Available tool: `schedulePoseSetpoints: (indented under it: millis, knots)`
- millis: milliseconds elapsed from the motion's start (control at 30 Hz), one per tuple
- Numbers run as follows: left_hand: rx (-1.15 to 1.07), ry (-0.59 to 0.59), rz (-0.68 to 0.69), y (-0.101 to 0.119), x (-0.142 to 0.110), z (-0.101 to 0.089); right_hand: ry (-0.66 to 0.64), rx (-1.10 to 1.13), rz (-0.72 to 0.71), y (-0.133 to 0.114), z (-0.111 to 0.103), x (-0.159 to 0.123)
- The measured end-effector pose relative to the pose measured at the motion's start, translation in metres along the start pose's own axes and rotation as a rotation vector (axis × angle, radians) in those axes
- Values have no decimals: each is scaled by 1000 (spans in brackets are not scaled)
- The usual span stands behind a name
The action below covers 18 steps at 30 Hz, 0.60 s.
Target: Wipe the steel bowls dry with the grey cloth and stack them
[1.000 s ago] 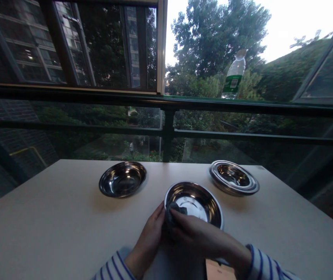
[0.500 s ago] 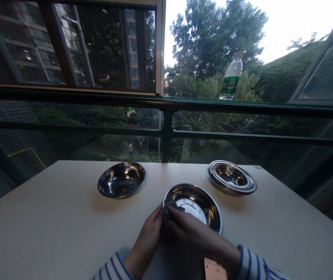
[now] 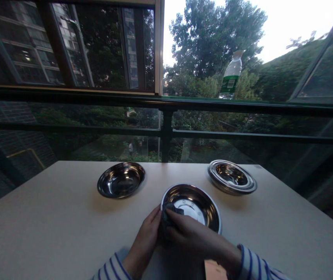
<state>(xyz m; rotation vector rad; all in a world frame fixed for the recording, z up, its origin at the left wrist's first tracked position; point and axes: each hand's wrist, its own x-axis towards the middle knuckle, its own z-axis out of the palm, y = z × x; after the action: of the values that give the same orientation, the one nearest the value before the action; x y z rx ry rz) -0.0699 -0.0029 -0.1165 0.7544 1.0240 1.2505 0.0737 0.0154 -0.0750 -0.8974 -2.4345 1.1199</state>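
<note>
A shiny steel bowl sits on the pale table right in front of me. My left hand grips its near left rim. My right hand is closed on a dark cloth and presses it against the bowl's inner left side. Both sleeves are white with blue stripes.
A second steel bowl stands farther back on the left. A stack of steel bowls stands at the back right. Behind the table runs a dark railing with a plastic water bottle on it. A pale tag shows by my right wrist.
Both hands and the cloth have shifted slightly to the left along the bowl's rim; the bowl stays in place.
</note>
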Motion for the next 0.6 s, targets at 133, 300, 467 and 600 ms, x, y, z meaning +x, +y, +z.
schedulePoseSetpoints:
  millis: [133, 300, 467, 600]
  knots:
    - [34, 31, 37, -1, 0, -1, -33, -41, 10, -4, -6, -8]
    - [139, 53, -29, -1, 0, 0, -244, -154, 28, 0, -27, -32]
    - [132, 70, 48, 5, -5, 3, -117, -123, -19, -6, -14, -21]
    - [204, 90, 40, 4, -3, 0, -197, -205, -24, -9, -22, -28]
